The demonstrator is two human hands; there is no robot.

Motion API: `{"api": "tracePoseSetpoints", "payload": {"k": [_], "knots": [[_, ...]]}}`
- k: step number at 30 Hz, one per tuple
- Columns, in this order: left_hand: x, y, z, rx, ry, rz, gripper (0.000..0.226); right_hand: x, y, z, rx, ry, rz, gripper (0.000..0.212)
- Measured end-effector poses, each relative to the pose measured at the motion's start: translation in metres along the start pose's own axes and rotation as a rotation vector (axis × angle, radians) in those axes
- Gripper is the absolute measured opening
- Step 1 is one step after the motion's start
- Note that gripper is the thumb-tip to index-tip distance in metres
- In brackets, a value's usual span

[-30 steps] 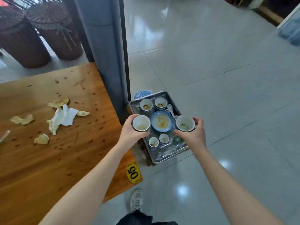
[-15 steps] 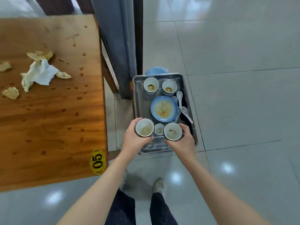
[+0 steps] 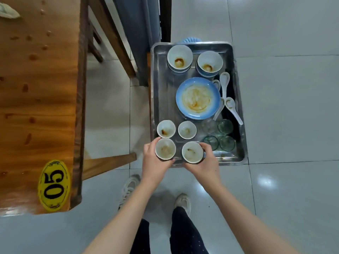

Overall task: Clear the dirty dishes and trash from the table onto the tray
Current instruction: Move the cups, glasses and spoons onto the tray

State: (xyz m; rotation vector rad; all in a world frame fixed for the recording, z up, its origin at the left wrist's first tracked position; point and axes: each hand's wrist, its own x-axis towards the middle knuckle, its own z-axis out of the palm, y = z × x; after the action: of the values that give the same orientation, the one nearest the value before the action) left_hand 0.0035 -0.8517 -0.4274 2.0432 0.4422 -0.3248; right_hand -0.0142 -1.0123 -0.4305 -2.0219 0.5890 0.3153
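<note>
two small cups, one per hand, at the near end of the tray [image 3: 158, 92]. left hand [image 3: 156, 163] curls fingers + thumb round the wall of the left cup [image 3: 165, 149] at approx 7 o'clock on the tray, and right hand [image 3: 204, 165] grips the right cup [image 3: 192, 152] the same way at 6 o'clock. can't tell if the bases touch the metal yet. they look like glazed ceramic, so prob light, stiff, chippable, and slick where sauce is smeared. a side-wall hold below the rim, fingers kept out of the inside, seems safest. each holds only a brown film, no liquid to slosh. on the tray: two stained bowls [image 3: 179, 57] at 12–1 o'clock, blue plate [image 3: 198, 98] w/ sauce residue at centre, white spoons [image 3: 224, 83] at 3 o'clock, empty glasses [image 3: 225, 126] at 4–5 o'clock, two more small cups [image 3: 187, 130] just beyond the held pair. table [image 3: 36, 107] at 9 o'clock has a crumpled scrap [image 3: 8, 11] at its far edge.
</note>
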Motion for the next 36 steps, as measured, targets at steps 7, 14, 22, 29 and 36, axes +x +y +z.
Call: {"api": "tracePoseSetpoints", "payload": {"k": [7,14,22,29,36], "knots": [[0.009,-0.032,0.021,0.029,0.049,0.027,0.077,0.011,0.031,0.024,0.027,0.006,-0.009,0.065],[0.017,-0.041,0.027,0.211,0.071,0.09,0.08,0.022,0.034,0.034,0.016,-0.004,-0.022,0.07],[0.017,-0.048,0.019,0.173,-0.042,0.029,0.084,0.018,0.033,0.027,-0.039,-0.061,0.035,0.08],[0.003,-0.026,-0.008,0.153,-0.122,-0.006,0.089,-0.01,0.016,0.004,-0.009,-0.06,0.102,0.068],[-0.034,0.038,-0.061,0.072,-0.082,-0.021,0.07,-0.04,-0.055,-0.037,-0.035,-0.036,-0.029,0.056]]}}
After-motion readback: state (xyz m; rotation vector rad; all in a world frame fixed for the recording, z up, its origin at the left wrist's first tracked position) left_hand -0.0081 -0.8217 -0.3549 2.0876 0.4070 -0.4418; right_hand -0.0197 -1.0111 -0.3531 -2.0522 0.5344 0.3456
